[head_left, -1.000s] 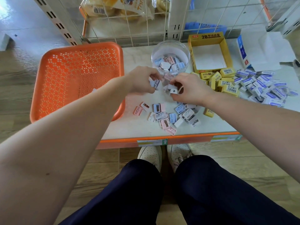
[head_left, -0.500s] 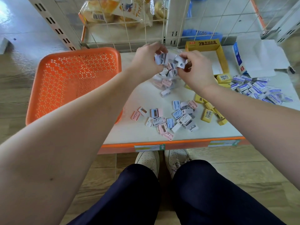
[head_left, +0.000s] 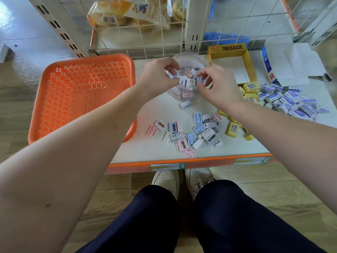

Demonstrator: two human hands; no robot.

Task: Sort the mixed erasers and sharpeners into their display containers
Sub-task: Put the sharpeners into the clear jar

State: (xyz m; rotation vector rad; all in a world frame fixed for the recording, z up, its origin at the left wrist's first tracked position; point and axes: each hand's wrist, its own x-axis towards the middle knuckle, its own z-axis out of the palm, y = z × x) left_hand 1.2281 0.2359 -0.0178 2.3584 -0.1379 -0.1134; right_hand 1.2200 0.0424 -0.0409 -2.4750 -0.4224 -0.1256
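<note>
A white tabletop with an orange front edge lies under both hands. Left of the left hand, an orange perforated basket overhangs the tabletop's side. Beyond and to the right of the right hand stand an opened white box and, nearer it, an open yellow box. Between the two hands stands a clear jar partly filled with sharpeners. The left hand pinches a pale sharpener at the jar's mouth. The right hand's fingers are curled over the mouth too, but blur hides whether they hold anything. Right of the right forearm spreads a heap of blue-wrapped erasers, with yellow erasers close beside that forearm. Nearer the person than both hands lie loose sharpeners, pink, blue and white, and one white sharpener lies just in front of the jar.
</note>
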